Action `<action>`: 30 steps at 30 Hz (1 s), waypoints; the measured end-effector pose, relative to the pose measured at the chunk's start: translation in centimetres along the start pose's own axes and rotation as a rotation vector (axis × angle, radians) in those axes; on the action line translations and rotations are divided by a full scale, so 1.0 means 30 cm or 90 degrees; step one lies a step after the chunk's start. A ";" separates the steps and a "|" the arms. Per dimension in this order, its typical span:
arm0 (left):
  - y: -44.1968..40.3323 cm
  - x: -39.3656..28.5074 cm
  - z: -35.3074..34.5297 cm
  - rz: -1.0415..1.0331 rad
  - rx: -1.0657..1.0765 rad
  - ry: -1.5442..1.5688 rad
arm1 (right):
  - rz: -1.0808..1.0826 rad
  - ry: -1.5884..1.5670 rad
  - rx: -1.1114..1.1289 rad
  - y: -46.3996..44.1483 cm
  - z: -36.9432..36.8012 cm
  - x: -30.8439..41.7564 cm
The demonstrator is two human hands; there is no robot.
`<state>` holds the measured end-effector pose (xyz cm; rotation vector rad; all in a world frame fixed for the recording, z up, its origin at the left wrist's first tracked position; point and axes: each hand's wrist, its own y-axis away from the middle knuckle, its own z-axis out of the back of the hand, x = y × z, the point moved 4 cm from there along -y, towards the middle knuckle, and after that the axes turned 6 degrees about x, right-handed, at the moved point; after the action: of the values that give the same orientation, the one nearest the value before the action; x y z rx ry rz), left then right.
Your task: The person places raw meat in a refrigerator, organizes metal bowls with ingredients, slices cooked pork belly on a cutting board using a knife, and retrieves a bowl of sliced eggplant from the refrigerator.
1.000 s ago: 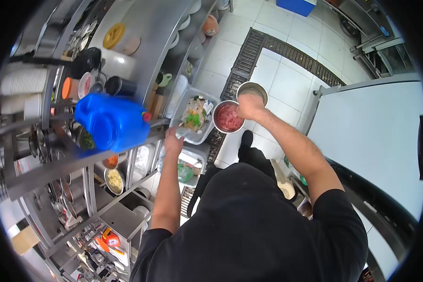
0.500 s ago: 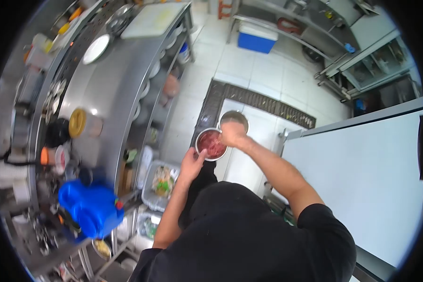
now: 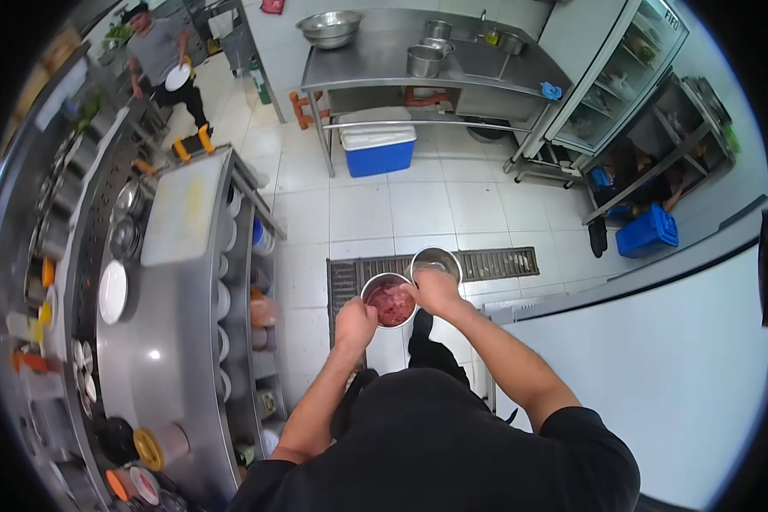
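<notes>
A round metal pot (image 3: 390,277) with pieces of red raw meat (image 3: 390,305) inside is held in front of my body. My left hand (image 3: 356,323) is closed on its left rim, thumb at the top edge. Beside it, touching or nearly so, is a second metal pot (image 3: 446,254), its inside grey and partly covered by my hand. My right hand (image 3: 433,293) is closed at the near rim of this second pot, its thumb side against the meat pot's right edge. Whether it grips both rims cannot be made out.
To the left runs a steel counter (image 3: 171,328) with a white cutting board (image 3: 182,209). A floor grate (image 3: 486,263) lies ahead, and a white appliance surface (image 3: 640,350) is close on the right. A person (image 3: 158,51) carrying a plate is far left; another crouches at the right shelves.
My view has swung up and left as I move forward over the floor. Both pots travel with my hands. My left hand has closed more around the meat pot's rim.
</notes>
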<state>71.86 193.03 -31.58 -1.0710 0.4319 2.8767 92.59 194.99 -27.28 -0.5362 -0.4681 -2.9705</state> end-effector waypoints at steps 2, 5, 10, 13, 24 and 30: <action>-0.168 -0.081 -0.012 -0.017 0.000 -0.011 | 0.028 -0.016 -0.067 -0.113 0.090 -0.109; -0.397 -0.206 -0.023 -0.047 -0.018 -0.056 | 0.080 -0.026 -0.125 -0.269 0.230 -0.269; -0.691 -0.357 -0.002 0.007 -0.062 -0.028 | 0.217 0.064 -0.140 -0.475 0.465 -0.495; -0.841 -0.402 0.007 0.054 -0.088 -0.025 | 0.282 0.136 -0.188 -0.590 0.536 -0.653; -1.425 -0.548 0.032 0.144 -0.121 0.095 | 0.264 0.152 -0.107 -1.053 0.732 -1.173; -1.871 -0.605 0.004 0.169 -0.115 0.107 | 0.129 0.182 -0.116 -1.368 0.945 -1.458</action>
<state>93.18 248.01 -33.45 -1.3903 0.3498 3.1176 137.09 244.17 -29.08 -0.1537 -0.1101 -2.8422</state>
